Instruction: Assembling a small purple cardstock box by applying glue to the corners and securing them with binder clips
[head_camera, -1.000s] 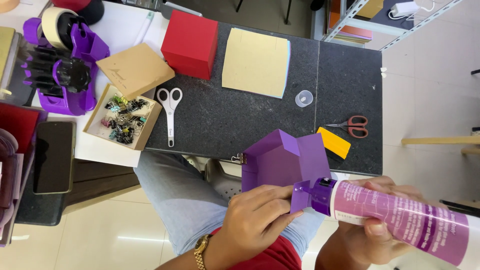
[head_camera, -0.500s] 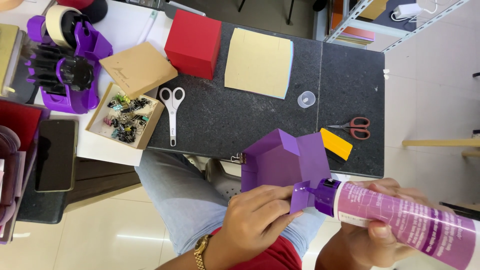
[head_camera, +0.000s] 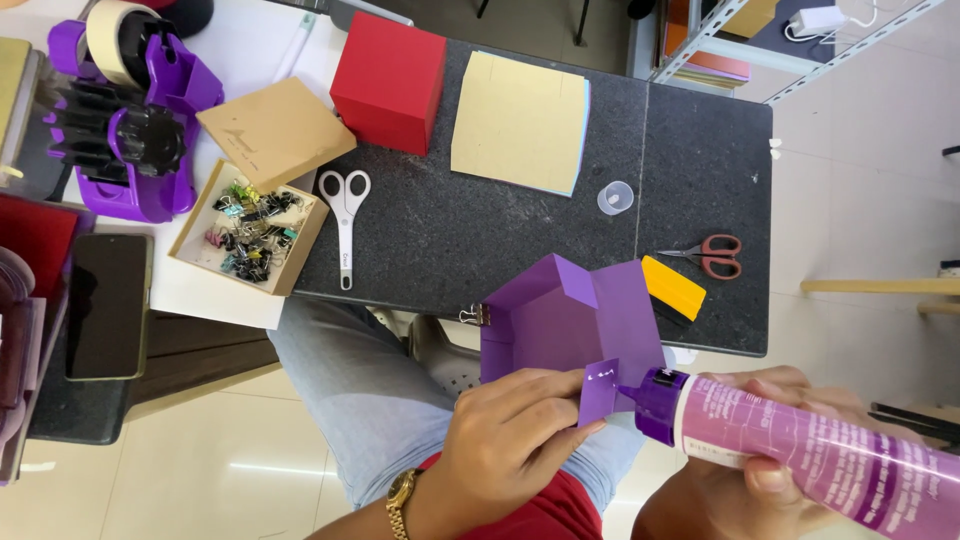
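My left hand (head_camera: 510, 440) pinches the flap of the folded purple paper box (head_camera: 560, 320). My right hand (head_camera: 760, 470) grips the long purple glue bottle (head_camera: 800, 440), lying sideways, nozzle touching that flap from its right.

- One head-worn view looks steeply down, close over the person's lap and hands.
- It faces the dark tabletop (head_camera: 500, 230) ahead (pale floor tiles (head_camera: 200, 460) showing beneath).
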